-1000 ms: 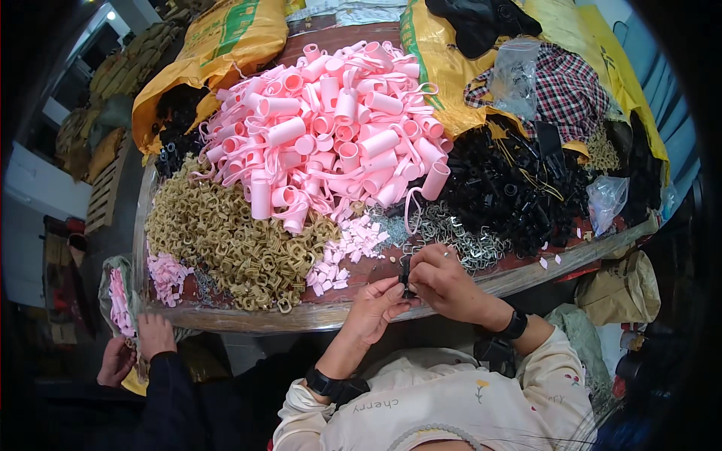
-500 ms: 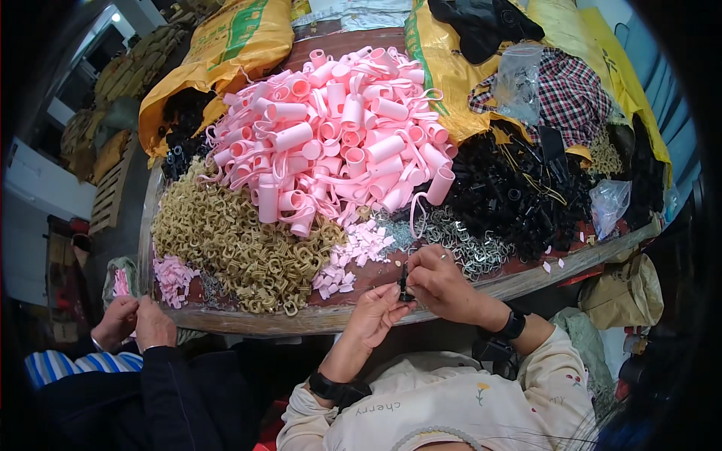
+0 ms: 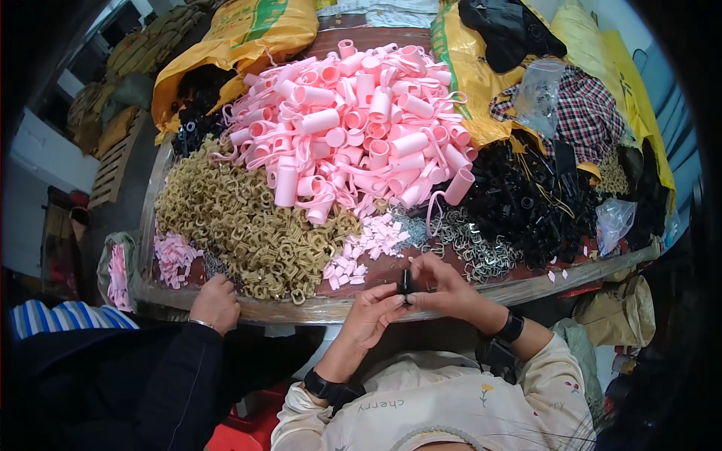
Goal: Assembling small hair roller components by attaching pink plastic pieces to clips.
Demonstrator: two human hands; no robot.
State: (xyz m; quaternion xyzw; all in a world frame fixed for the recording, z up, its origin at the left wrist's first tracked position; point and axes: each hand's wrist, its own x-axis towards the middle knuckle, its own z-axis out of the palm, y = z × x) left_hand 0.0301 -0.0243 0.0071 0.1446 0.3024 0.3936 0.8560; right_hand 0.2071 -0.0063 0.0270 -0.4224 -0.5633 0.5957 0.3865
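Observation:
Close to the table's front edge, my left hand [image 3: 371,313] pinches the base of a small black plastic part [image 3: 406,283] between thumb and fingertips. The part stands upright, with a narrow stem above a wider foot. From the other side my right hand [image 3: 454,295] has its thumb against the foot, its index finger arched near the top. Just beyond my hands lie small pale pink pieces [image 3: 374,242] and silvery metal hooks [image 3: 481,248]. Farther back rises a big heap of pink cylinders with straps [image 3: 353,128].
Beige clips [image 3: 248,233] cover the table's left side; a pile of black parts [image 3: 519,203] fills its right. A co-worker's hand [image 3: 215,303] is at the front edge on my left. Yellow sacks [image 3: 233,45] stand behind. A red stool [image 3: 244,428] is below.
My right thumb has come down to the black part's foot, and my index finger has lifted into an arch. The co-worker's hand has moved right to the table edge. The view has shifted slightly.

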